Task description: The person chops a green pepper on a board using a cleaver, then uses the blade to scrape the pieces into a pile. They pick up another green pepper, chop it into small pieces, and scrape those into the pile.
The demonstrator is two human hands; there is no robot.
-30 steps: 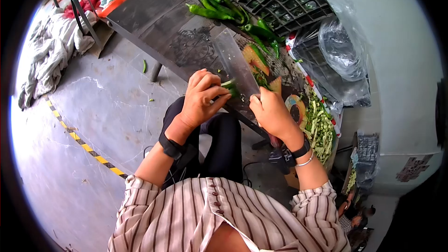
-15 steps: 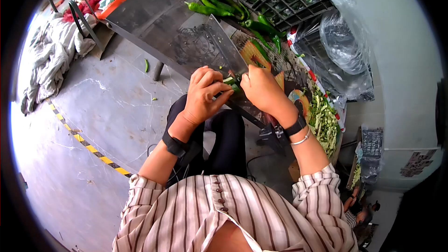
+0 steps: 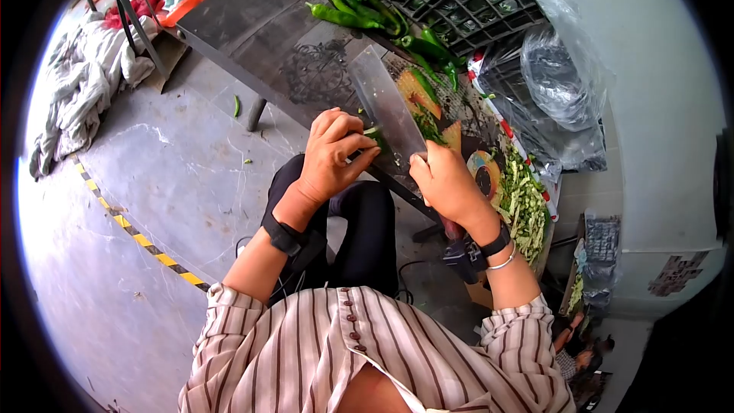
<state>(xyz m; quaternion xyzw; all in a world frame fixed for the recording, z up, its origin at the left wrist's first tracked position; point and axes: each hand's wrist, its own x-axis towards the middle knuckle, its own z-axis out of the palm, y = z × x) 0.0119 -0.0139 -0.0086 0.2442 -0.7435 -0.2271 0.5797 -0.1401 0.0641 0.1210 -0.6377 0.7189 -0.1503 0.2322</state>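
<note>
My right hand (image 3: 451, 183) is closed on the handle of a wide cleaver (image 3: 386, 99), whose blade lies flat-side up over the dark table (image 3: 260, 30). My left hand (image 3: 336, 154) has its fingers bent and pinched on a green pepper piece (image 3: 372, 132) at the table's near edge, just left of the blade. Chopped green bits (image 3: 428, 124) lie beyond the blade, beside a yellow-orange patterned patch (image 3: 417, 92). Whole green peppers (image 3: 344, 15) rest at the far side of the table.
A black crate (image 3: 443, 0) stands at the back, with clear plastic bags (image 3: 562, 76) to its right. A pile of chopped green pieces (image 3: 526, 218) lies at the right. Crumpled cloth (image 3: 73, 92) lies on the left floor. Another person (image 3: 577, 348) is at the lower right.
My right hand and the cleaver have moved right, away from my left fingers, and the blade shows more of its flat side. My left hand has barely moved.
</note>
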